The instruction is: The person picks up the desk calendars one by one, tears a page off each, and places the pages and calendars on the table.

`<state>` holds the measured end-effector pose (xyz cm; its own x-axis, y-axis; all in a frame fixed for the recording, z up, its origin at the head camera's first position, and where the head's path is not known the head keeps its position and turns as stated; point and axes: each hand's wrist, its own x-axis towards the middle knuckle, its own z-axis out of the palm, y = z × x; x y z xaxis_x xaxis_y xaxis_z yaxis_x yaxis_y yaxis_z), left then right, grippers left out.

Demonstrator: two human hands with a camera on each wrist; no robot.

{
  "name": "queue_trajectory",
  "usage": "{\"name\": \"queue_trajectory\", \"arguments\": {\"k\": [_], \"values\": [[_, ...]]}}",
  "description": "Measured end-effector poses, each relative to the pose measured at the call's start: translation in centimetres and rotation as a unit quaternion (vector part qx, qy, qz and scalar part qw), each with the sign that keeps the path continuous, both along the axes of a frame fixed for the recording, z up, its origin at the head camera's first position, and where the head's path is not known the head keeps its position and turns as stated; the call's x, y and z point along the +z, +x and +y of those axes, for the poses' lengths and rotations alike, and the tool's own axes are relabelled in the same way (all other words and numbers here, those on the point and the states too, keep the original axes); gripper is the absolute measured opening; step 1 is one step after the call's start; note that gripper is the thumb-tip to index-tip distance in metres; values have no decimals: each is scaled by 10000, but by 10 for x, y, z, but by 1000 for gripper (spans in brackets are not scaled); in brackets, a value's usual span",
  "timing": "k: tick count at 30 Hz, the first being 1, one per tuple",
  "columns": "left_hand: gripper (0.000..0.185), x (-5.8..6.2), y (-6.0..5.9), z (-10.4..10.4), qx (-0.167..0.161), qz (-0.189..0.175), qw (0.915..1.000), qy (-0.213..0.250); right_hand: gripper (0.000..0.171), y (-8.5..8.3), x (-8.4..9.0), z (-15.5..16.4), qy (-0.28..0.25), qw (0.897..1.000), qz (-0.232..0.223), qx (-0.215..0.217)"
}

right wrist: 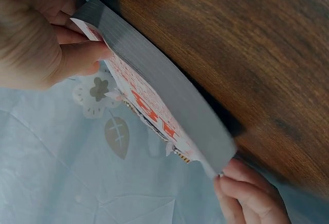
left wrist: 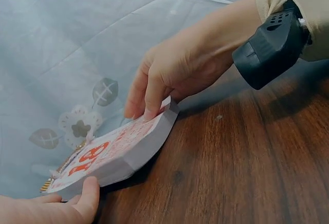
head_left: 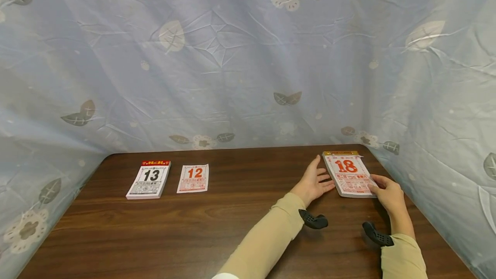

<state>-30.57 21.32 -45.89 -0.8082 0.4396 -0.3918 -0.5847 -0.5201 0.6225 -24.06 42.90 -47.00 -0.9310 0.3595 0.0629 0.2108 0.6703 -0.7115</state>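
Overhead, the head view shows a dark wooden table (head_left: 217,227) backed by a pale floral cloth (head_left: 240,55); a thick tear-off calendar pad showing 18 (head_left: 348,175) lies at the far right of the table, near the cloth. The left hand (head_left: 313,183) rests with straight fingers against the pad's left edge; the right hand (head_left: 389,193) pinches its near right corner — the two hands stand apart, one at each side of the pad. Well apart on the left lie a second pad showing 13 (head_left: 149,179) and, just beside it, a loose sheet showing 12 (head_left: 193,178).

Left wrist view: the right hand (left wrist: 175,72) has fingers on top of the pad's (left wrist: 115,154) near corner, which seems slightly raised off the table; the left hand's fingertips (left wrist: 88,196) touch the opposite edge low down.

Right wrist view: the pad's (right wrist: 154,88) grey stacked edge shows many thin leaves; the right hand's thumb (right wrist: 77,59) presses the printed face; the left hand's fingers (right wrist: 247,190) meet the far edge.

Handling, as a judgement — the block looks moderately heavy and stiff as a whole, though single leaves are thin and would tear or crease; it is best taken by the thick side edges or the bound top strip, not by the top leaf.
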Motion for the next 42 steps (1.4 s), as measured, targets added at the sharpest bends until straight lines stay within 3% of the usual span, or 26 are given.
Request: {"name": "queue_trajectory", "arguments": {"k": [7,16,21,27,31,42], "values": [[87,2,1,4,4,-144,9999,93,45,0,-2,1,49,10000,39,17],[80,1,0,10,122,41,9987,-489,44,-3,-3,1,98,9999,47,46],[79,3,0,10,99,96,9985,-538,43,-4,-3,-1,177,9998,81,48],[51,3,3,12,162,146,9986,-477,44,-3,-2,0,202,9997,90,70],[31,5,8,19,373,150,9973,-618,44,-1,-1,1,211,9996,124,128],[22,7,10,25,707,163,9913,-1098,42,-1,-3,1,356,9986,273,288]]}}
